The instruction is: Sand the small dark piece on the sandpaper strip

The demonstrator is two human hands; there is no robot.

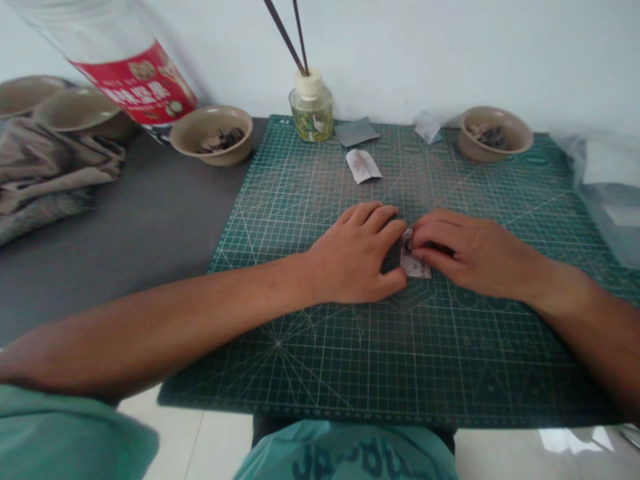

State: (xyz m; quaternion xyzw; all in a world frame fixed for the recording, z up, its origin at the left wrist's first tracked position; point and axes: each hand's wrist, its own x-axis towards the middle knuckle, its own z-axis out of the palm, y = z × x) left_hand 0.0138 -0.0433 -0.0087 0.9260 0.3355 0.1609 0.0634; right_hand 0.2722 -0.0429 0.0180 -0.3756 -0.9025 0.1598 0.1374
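A small worn piece of paper, perhaps sandpaper point(416, 268), lies flat on the green cutting mat point(310, 360). My left hand point(363, 257) rests palm down on the mat, fingers spread, with thumb and index tip by the paper's left edge. Over the paper's upper part, my right hand point(460, 250) is closed in a pinch. A dark bit shows at its fingertips, too small and covered to name. Beyond the hands lie a curled worn sheet point(363, 167), a grey sheet point(357, 132) and a small pale sheet point(427, 127).
Brown bowls with small dark pieces stand at the back: one bowl point(213, 157) left, another bowl point(483, 153) right. Between them is a reed diffuser point(311, 110). A large red-labelled jar point(135, 87) and a crumpled cloth point(55, 163) sit left; plastic bags point(607, 193) lie right.
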